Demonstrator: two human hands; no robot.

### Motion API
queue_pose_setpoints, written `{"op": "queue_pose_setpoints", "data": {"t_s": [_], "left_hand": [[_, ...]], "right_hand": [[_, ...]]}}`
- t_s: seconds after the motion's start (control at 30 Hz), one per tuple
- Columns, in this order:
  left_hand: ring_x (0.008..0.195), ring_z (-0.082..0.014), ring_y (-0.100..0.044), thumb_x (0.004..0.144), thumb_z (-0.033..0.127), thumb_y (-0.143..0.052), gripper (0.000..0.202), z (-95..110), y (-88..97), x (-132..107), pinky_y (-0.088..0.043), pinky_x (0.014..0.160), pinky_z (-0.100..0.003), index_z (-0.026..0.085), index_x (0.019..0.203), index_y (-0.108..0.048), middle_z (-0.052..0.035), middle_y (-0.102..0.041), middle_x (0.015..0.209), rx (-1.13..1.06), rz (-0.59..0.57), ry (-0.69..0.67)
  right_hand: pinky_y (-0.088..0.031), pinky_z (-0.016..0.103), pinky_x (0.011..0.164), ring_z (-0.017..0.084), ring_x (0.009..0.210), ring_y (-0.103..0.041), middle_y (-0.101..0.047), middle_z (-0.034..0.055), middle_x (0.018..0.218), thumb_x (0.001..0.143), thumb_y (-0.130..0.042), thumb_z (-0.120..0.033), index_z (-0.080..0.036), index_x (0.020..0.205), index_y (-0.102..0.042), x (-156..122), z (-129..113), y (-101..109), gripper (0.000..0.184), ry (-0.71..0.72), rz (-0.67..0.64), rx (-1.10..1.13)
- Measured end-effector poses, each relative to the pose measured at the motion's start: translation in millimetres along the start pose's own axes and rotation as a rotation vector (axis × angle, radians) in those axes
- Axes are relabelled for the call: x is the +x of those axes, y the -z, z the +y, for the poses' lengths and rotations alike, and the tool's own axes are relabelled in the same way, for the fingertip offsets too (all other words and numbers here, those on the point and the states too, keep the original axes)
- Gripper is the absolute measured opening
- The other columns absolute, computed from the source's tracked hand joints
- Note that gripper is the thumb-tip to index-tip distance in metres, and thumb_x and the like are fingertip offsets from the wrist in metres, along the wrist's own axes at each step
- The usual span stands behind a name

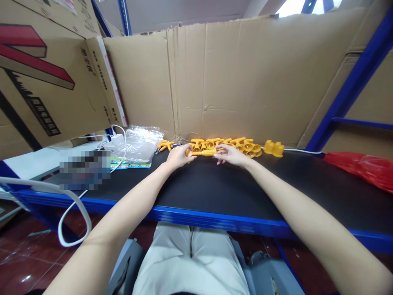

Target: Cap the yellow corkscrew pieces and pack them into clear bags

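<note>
A yellow plastic piece, long and ribbed at its right part, is held level between my two hands just above the black tabletop. My left hand is closed round its left end, with part of the piece hidden in the fingers. At the other end, my right hand pinches it between thumb and fingertips. Right behind the hands lies a pile of yellow T-shaped parts with cup-like ends. A few loose yellow T-shaped parts rest beyond my left hand.
Yellow cylindrical caps stand right of the pile. Clear plastic bags and a white charger with its cable lie at left. A red plastic bag is at far right. A cardboard wall closes off the back.
</note>
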State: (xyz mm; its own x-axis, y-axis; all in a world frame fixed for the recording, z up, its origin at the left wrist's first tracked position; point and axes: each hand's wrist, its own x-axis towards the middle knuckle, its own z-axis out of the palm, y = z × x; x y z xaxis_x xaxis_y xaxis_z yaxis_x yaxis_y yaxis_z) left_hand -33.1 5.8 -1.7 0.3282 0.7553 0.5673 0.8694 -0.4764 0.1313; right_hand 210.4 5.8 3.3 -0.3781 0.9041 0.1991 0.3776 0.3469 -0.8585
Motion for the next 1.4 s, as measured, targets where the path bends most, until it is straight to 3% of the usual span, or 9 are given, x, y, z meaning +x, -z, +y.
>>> {"op": "queue_pose_setpoints", "data": {"t_s": [0.27,0.53,0.8,1.17,1.3,1.4], "left_hand": [[0.069,-0.0168,-0.058,0.071,0.052,-0.056,0.039,1,0.1,-1,-0.034,0.056,-0.023,0.021,0.095,-0.057,-0.002,-0.063,0.076,0.006,-0.004,-0.021],[0.069,-0.0168,-0.058,0.071,0.052,-0.055,0.038,3,1.1,-1,-0.035,0.058,-0.023,0.022,0.094,-0.058,-0.0017,-0.063,0.075,0.016,-0.003,-0.007],[0.067,-0.0162,-0.057,0.071,0.053,-0.055,0.039,4,1.6,-2,-0.033,0.056,-0.023,0.021,0.093,-0.057,-0.0014,-0.063,0.074,0.005,0.004,-0.027],[0.071,-0.0167,-0.058,0.069,0.053,-0.058,0.04,8,4.3,-3,-0.035,0.058,-0.023,0.021,0.093,-0.056,-0.0019,-0.063,0.078,-0.015,0.006,-0.016],[0.07,-0.0167,-0.058,0.069,0.054,-0.058,0.041,10,4.8,-2,-0.035,0.058,-0.023,0.021,0.093,-0.057,-0.002,-0.063,0.077,-0.025,0.003,-0.001],[0.069,-0.0165,-0.057,0.068,0.055,-0.058,0.041,8,4.8,-2,-0.035,0.058,-0.023,0.022,0.093,-0.057,-0.0019,-0.063,0.075,-0.034,0.004,0.018]], "right_hand": [[-0.049,0.024,0.055,0.011,0.056,-0.061,-0.066,0.0079,0.081,0.078,-0.056,-0.028,-0.012,0.102,-0.049,-1,-1,0,0.029,-0.044,-0.026,0.018],[-0.05,0.024,0.059,0.012,0.062,-0.062,-0.065,0.0054,0.082,0.073,-0.063,-0.028,-0.017,0.119,-0.039,-3,-2,5,0.053,-0.012,-0.091,0.041],[-0.048,0.024,0.056,0.011,0.056,-0.061,-0.066,0.0074,0.074,0.076,-0.058,-0.039,-0.014,0.092,-0.051,-3,-4,3,0.031,-0.041,-0.085,0.024],[-0.043,0.02,0.043,0.01,0.044,-0.057,-0.063,0.0092,0.056,0.078,-0.047,-0.055,-0.012,0.062,-0.054,-3,-10,-6,0.047,-0.128,-0.033,0.116],[-0.042,0.02,0.04,0.011,0.044,-0.057,-0.063,0.0114,0.057,0.079,-0.04,-0.059,-0.01,0.07,-0.057,-2,-7,-3,0.053,-0.177,-0.047,0.114],[-0.047,0.02,0.047,0.012,0.057,-0.063,-0.067,0.0113,0.085,0.075,-0.054,-0.052,-0.013,0.096,-0.057,-3,-5,3,0.044,-0.124,-0.062,0.106]]}}
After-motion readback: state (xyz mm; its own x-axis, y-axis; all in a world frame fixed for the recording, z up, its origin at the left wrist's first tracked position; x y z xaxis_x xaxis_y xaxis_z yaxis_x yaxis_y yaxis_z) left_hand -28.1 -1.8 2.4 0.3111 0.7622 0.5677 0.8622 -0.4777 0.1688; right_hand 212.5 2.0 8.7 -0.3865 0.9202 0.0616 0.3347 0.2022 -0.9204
